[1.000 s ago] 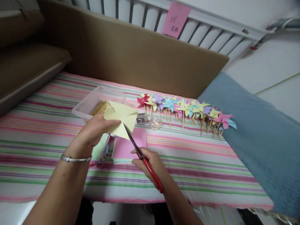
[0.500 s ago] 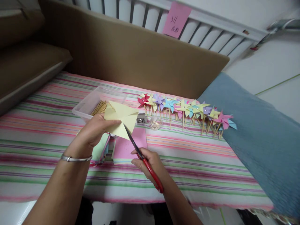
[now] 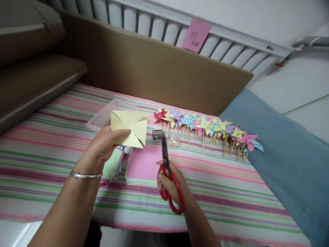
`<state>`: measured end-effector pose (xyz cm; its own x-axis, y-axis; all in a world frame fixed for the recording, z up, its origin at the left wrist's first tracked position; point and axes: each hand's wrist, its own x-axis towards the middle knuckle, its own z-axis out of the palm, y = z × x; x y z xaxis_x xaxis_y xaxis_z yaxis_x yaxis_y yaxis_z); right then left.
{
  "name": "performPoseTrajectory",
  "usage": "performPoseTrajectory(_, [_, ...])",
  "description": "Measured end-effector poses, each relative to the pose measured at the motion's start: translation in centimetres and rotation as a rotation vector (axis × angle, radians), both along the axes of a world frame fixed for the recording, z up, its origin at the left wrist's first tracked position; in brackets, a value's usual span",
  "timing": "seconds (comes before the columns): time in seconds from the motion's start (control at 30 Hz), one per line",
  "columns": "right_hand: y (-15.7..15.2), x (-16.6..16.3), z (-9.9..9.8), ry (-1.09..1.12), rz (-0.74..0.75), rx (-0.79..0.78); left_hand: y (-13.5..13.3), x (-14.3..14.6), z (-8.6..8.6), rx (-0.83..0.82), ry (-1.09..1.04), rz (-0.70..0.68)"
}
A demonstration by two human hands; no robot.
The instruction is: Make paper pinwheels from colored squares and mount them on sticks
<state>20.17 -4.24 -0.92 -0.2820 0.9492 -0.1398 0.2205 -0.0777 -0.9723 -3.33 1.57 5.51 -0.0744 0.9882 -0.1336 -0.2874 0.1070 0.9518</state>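
A square of pale yellow paper (image 3: 135, 125), slit inward from its corners, is pinched in my left hand (image 3: 106, 142), thumb on top. My right hand (image 3: 171, 181) grips red-handled scissors (image 3: 177, 195); their dark blades point away from me, apart from the paper. Below the yellow square lies a stack of pink paper (image 3: 145, 164). Left of that stack is a green paper bundle (image 3: 111, 166), partly under my left forearm. Beyond the blades stand a small box of metal bits (image 3: 156, 134) and a round clear tub (image 3: 173, 140).
Several paper pinwheels (image 3: 204, 125) on sticks lie in a row at the right rear. A clear plastic bin (image 3: 99, 118) sits behind my left hand. Cardboard (image 3: 154, 68) walls the back, and a striped cloth (image 3: 218, 195) covers the surface. Blue fabric (image 3: 282, 154) hangs at the right.
The scissors have come out of the paper's cut and swung right and upright in my right hand. My left hand still holds the yellow paper. The whole view has shifted slightly.
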Motion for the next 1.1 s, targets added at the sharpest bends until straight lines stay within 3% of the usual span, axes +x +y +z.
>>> performPoseTrajectory(0.1, [0.5, -0.2, -0.4, 0.275, -0.127, 0.066, -0.4, 0.7, 0.2, -0.016, 0.042, -0.140])
performPoseTrajectory(0.27, [0.8, 0.3, -0.4, 0.469, -0.241, 0.143, -0.9, 2.7, 0.0, -0.092, 0.071, -0.394])
performPoseTrajectory(0.5, [0.5, 1.2, 0.4, 0.322, -0.262, 0.112, -0.7, 5.0, -2.3, -0.120, 0.243, -0.692])
performPoseTrajectory(0.73, [0.6, 1.1, 0.4, 0.292, -0.240, 0.069, -0.8, 5.5, -2.8, -0.126, 0.234, -0.758])
performPoseTrajectory(0.97, [0.7, 1.0, 0.2, 0.354, -0.310, 0.126, -0.2, 4.8, -4.0, -0.095, 0.336, -0.709])
performPoseTrajectory(1.1, [0.6, 0.7, 0.2, 0.326, -0.321, 0.127, -0.2, 5.1, -3.7, -0.097, 0.324, -0.720])
